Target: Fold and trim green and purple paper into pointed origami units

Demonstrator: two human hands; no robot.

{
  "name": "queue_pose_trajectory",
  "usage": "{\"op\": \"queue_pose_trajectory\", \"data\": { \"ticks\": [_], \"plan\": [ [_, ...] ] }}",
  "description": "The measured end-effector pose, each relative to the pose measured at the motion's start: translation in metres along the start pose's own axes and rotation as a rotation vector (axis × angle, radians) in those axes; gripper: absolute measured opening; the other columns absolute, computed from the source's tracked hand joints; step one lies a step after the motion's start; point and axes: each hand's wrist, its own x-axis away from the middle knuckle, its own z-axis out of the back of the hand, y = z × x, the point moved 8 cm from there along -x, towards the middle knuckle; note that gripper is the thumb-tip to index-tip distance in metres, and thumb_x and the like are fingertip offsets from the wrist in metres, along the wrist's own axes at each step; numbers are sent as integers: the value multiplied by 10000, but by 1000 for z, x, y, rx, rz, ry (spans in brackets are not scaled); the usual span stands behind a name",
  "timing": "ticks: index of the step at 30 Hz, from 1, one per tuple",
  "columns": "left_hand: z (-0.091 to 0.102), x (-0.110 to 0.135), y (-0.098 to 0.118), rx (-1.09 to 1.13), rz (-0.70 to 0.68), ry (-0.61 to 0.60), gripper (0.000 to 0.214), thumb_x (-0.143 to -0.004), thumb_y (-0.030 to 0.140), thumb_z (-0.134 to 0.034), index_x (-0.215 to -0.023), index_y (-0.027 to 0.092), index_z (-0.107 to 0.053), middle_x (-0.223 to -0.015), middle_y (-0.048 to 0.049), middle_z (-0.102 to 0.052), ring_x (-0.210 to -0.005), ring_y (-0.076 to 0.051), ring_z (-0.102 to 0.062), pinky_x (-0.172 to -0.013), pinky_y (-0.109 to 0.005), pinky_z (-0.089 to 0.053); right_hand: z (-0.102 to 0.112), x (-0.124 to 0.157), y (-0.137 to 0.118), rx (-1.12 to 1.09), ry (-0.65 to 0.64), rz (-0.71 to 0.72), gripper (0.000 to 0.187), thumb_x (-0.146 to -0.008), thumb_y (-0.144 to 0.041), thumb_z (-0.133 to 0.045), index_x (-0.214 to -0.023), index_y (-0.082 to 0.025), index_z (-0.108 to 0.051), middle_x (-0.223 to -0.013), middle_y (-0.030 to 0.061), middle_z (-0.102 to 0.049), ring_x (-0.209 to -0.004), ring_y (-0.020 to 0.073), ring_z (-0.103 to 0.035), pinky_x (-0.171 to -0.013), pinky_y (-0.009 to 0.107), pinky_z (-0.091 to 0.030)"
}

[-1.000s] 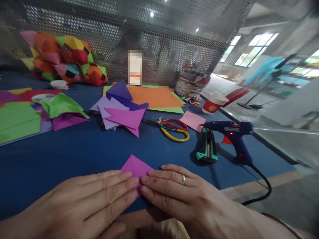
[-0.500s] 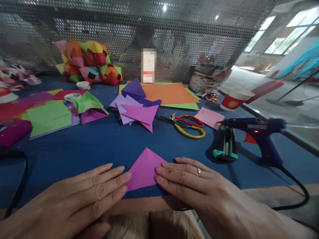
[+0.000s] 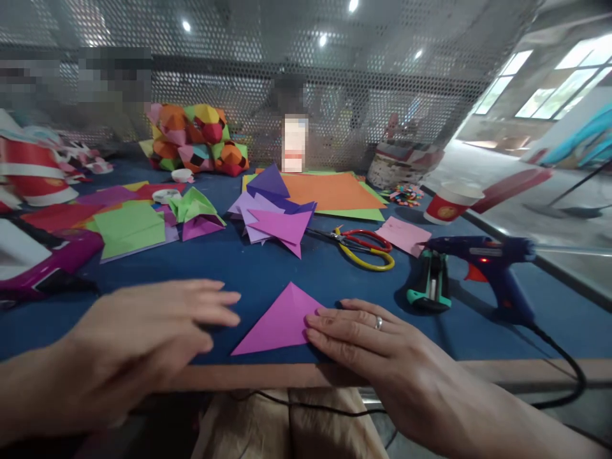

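A magenta sheet of paper (image 3: 282,322), folded into a triangle, lies near the table's front edge with its peak pointing away from me. My right hand (image 3: 377,350) rests flat over its right corner, fingers stretched out, a ring on one of them. Just left of the triangle, my left hand (image 3: 162,331) is raised and slightly blurred, apart from the paper, its fingers loosely extended and holding nothing. Beyond the triangle sits a pile of folded magenta and lilac paper pieces (image 3: 280,223).
Scissors (image 3: 366,245), a box cutter (image 3: 430,284) and a blue glue gun (image 3: 497,268) with its light on lie to the right. Orange paper sheets (image 3: 329,191), a paper cup (image 3: 452,203) and a colourful paper model (image 3: 196,140) stand behind. A purple glue gun (image 3: 52,261) lies left.
My left hand has lifted off the triangle's left corner and moved left, uncovering that corner. My right hand stays on the paper. The view has shifted slightly to the left.
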Motion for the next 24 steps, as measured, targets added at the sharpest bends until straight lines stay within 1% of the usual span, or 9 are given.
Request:
{"op": "queue_pose_trajectory", "data": {
  "ticks": [3, 6, 8, 10, 12, 15, 19, 22, 24],
  "plan": [
    [3, -50, 0, 84, -62, -2, 252, -1151, 165, -631, -1196, 307, -834, -1301, 58, -915, -1280, -196, -870, -1189, -294, -661, 0, -2, -1, -21, -6, 11, 570, -1069, 30, -457, -1534, -112, -754, -1571, 166, -795, -1501, 192, -749, -1360, 382, -517],
    [-13, -87, 11, 202, -215, -61, 293, -1168, 178, -594, -1284, 214, -860, -1368, -47, -902, -1354, -227, -841, -1196, -287, -646, -2, -2, -2, -22, -12, 8, 485, -1127, -25, -483, -1527, -94, -748, -1543, 199, -807, -1484, 221, -763, -1350, 422, -537],
    [-40, -98, 13, 273, -244, -255, 405, -1128, 121, -631, -1477, 220, -813, -1526, -71, -836, -1481, -244, -767, -1271, -325, -602, -2, -3, -1, -10, -6, 26, 461, -1146, -42, -509, -1548, -91, -728, -1513, 194, -825, -1486, 227, -759, -1355, 438, -532],
    [-58, -99, 9, 370, -232, -370, 493, -1087, 97, -692, -1543, 259, -788, -1548, -55, -823, -1462, -229, -779, -1275, -322, -596, -2, -5, 0, 4, -6, 69, 411, -1180, -84, -535, -1541, -99, -729, -1458, 169, -856, -1452, 226, -773, -1319, 423, -560],
    [-66, -98, 1, 447, -197, -392, 474, -1074, 132, -760, -1512, 304, -819, -1529, -31, -833, -1424, -223, -803, -1267, -322, -601, 0, -10, 3, 9, 7, 126, 358, -1191, -103, -541, -1471, -92, -766, -1424, 158, -871, -1393, 239, -794, -1261, 413, -596],
    [-66, -94, -10, 436, -183, -371, 398, -1083, 218, -811, -1466, 315, -854, -1518, -45, -833, -1417, -243, -809, -1262, -347, -609, 1, -19, 10, 19, 29, 177, 336, -1160, -70, -553, -1385, -88, -801, -1387, 148, -882, -1294, 244, -814, -1180, 389, -634],
    [-63, -87, -18, 308, -241, -298, 372, -1136, 255, -753, -1498, 270, -837, -1507, -92, -832, -1416, -269, -810, -1250, -380, -627, -2, -29, 15, 76, 72, 174, 402, -1098, 0, -521, -1363, -93, -808, -1351, 160, -884, -1248, 241, -823, -1126, 386, -664],
    [-65, -83, -25, 220, -248, -236, 386, -1143, 264, -745, -1522, 270, -821, -1497, -83, -838, -1403, -288, -817, -1235, -410, -648, 2, -35, 26, 105, 54, 68, 409, -1106, -17, -513, -1362, -113, -816, -1326, 170, -884, -1221, 248, -838, -1100, 408, -681],
    [-67, -81, -28, 174, -241, -209, 377, -1143, 268, -739, -1508, 261, -831, -1488, -81, -843, -1393, -304, -822, -1223, -429, -661, 9, -41, 50, 133, -7, -155, 421, -1118, -49, -515, -1406, -143, -807, -1345, 163, -880, -1262, 259, -832, -1124, 423, -667]
  ]
}}
